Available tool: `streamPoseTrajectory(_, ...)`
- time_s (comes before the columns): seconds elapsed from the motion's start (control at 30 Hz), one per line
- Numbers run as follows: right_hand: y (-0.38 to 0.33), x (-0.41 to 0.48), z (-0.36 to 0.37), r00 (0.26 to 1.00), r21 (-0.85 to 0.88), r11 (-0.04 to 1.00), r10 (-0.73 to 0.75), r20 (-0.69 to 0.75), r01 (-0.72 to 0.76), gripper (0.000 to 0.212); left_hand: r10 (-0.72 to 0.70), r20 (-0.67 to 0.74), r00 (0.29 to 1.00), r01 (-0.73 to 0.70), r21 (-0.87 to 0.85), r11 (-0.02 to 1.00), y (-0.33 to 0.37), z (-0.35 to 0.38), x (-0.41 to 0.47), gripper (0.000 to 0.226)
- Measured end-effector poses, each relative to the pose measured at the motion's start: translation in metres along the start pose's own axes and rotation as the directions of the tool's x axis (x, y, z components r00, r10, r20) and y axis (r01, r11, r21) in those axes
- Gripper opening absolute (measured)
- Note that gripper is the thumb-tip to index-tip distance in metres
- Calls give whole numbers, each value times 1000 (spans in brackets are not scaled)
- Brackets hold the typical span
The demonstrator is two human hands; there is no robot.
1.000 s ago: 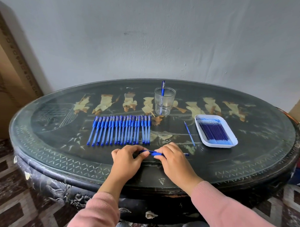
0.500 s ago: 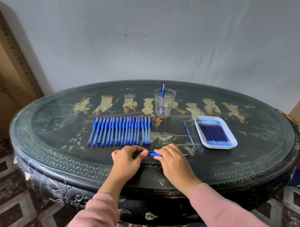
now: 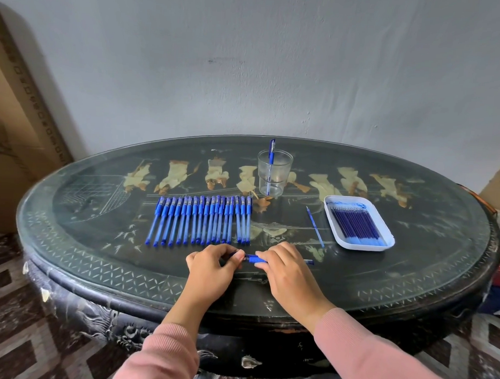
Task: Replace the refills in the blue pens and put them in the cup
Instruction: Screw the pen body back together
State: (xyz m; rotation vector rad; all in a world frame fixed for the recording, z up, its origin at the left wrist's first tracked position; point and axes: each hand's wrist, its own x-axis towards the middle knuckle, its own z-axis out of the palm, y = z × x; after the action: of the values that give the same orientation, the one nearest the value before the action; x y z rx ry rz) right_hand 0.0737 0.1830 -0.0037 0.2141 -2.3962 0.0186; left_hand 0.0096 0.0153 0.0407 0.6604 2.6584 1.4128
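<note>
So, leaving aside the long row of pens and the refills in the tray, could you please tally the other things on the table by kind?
Pens: 2, the standing pen and the held pen, gripped by the left hand and the right hand
Loose refill: 1
Cup: 1
Tray: 1
Total: 5

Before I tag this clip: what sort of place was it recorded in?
Most likely a room in a home, not a workshop or lab. An ornate dark oval table with inlaid figures under glass stands against a plain painted wall, with patterned floor tiles below.
</note>
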Motion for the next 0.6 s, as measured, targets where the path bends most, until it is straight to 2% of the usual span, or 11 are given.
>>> streamPoseTrajectory(0.2,-2,2,-2,1000,-71,997,0,21,1,27,11,15,1000,-12,39,999,-4,2,1,23)
streamPoseTrajectory(0.3,-1,4,0,999,-30,999,27,33,-27,28,47,75,996,-52,68,996,-6,1,2,12)
streamPoseTrajectory(0.43,-1,4,1,998,-9,1000,7,62,-7,27,76,64,995,-83,115,990,-6,3,3,7)
streamPoseTrajectory(0.6,-1,4,-4,999,45,999,23,28,-24,23,70,85,994,-76,71,995,-9,5,3,37)
